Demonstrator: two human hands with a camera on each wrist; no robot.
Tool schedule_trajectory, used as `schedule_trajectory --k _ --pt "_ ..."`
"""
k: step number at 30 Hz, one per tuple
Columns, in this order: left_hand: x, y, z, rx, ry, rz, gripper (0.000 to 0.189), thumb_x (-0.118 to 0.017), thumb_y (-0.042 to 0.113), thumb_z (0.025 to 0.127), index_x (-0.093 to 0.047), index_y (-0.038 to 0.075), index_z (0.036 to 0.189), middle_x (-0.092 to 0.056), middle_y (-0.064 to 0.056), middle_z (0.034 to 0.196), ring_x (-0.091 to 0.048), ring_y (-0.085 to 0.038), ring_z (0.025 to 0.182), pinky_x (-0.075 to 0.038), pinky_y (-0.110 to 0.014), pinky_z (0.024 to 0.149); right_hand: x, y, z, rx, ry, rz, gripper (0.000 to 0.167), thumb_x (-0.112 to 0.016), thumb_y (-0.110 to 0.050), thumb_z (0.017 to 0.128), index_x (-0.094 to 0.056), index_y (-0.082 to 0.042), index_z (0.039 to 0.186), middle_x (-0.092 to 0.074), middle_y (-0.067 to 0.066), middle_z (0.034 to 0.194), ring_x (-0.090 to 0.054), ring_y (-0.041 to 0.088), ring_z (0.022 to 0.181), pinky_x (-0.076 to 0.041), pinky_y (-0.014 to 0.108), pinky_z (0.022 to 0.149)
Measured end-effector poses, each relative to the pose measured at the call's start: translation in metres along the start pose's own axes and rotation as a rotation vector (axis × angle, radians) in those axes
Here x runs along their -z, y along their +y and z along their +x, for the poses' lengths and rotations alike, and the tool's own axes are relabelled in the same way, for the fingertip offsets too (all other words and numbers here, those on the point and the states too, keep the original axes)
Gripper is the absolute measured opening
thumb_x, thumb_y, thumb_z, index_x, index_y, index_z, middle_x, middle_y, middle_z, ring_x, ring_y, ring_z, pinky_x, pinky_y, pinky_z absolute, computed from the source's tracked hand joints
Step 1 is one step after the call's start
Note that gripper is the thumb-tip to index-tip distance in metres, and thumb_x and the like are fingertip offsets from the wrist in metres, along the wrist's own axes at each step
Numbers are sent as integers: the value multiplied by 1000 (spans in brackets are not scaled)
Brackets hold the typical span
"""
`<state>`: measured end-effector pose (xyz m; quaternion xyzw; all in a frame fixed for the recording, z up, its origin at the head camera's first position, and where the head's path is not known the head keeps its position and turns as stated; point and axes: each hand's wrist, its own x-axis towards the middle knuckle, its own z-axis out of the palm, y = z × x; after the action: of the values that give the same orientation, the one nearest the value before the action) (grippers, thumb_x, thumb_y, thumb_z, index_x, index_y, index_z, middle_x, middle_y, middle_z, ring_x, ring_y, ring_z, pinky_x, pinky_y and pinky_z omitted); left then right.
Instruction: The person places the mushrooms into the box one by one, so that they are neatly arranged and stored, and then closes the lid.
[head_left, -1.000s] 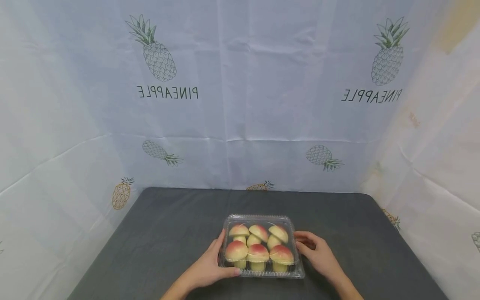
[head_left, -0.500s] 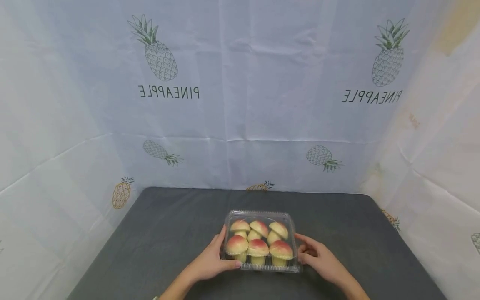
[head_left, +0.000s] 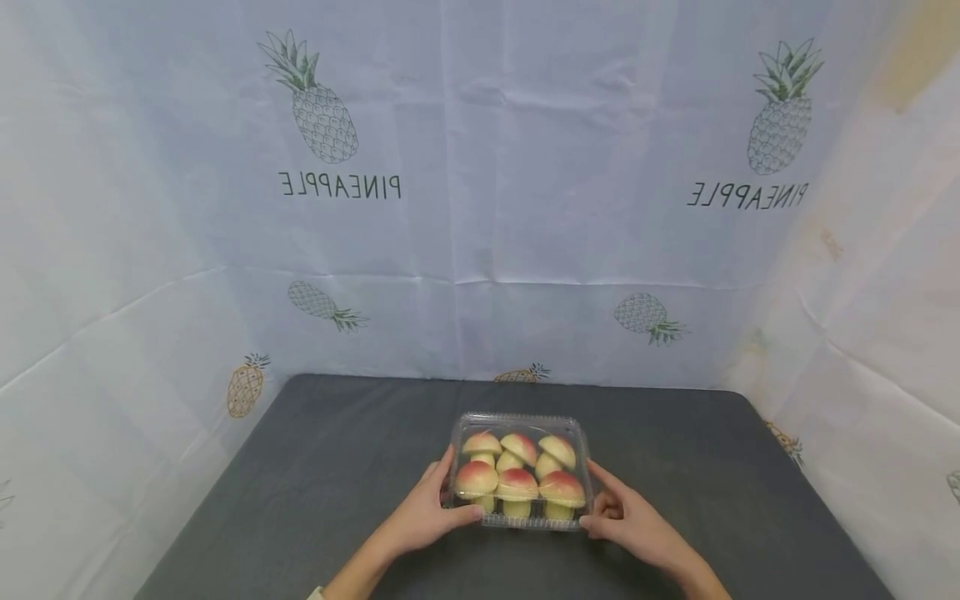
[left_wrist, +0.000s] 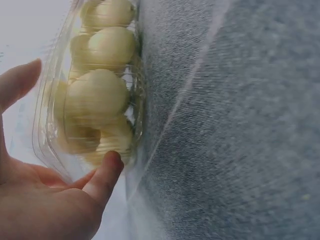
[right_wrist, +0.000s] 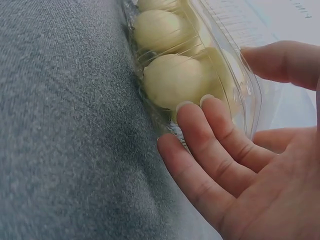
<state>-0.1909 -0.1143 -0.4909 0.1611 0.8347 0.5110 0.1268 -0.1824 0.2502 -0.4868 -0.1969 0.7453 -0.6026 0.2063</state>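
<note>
A clear plastic clamshell box (head_left: 517,417) is near the front middle of the dark table. Inside stand several mushroom-shaped pieces (head_left: 517,483) in two rows, with red-and-yellow caps and pale yellow stems. My left hand (head_left: 427,521) grips the box's left side, its thumb on the front left edge. At the right side, my right hand (head_left: 626,521) holds the box with its thumb at the front right corner. In the right wrist view, fingertips (right_wrist: 187,112) lie by the box's underside. The left wrist view shows a finger (left_wrist: 107,170) under the box rim (left_wrist: 42,130).
The dark grey tabletop (head_left: 337,450) extends around the box. White cloth with printed pineapples (head_left: 322,125) hangs behind the table and along both sides (head_left: 105,400), close to its edges.
The box has moved a little away from me, with both hands following. My right thumb has come onto the front right corner. The left hand keeps its grip.
</note>
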Motion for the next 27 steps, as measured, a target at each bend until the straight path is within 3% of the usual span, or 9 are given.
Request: schedule_trajectory --k 15,27 --pt "-1 -1 12 5 23 14 112 -79 44 88 -7 -1 162 -34 -31 149 -53 -49 127 -50 -56 101 5 8 5 31 -26 19 86 -58 -13 105 7 4 160 -63 3 81 -65 14 71 -60 36 75" --pt "-1 -1 15 0 24 29 112 -80 42 88 -9 -3 161 -38 -32 146 -53 -48 127 -49 -57 101 4 9 6 72 -27 51 86 -57 -8 104 8 4 159 -61 10 74 -61 12 65 -60 36 68"
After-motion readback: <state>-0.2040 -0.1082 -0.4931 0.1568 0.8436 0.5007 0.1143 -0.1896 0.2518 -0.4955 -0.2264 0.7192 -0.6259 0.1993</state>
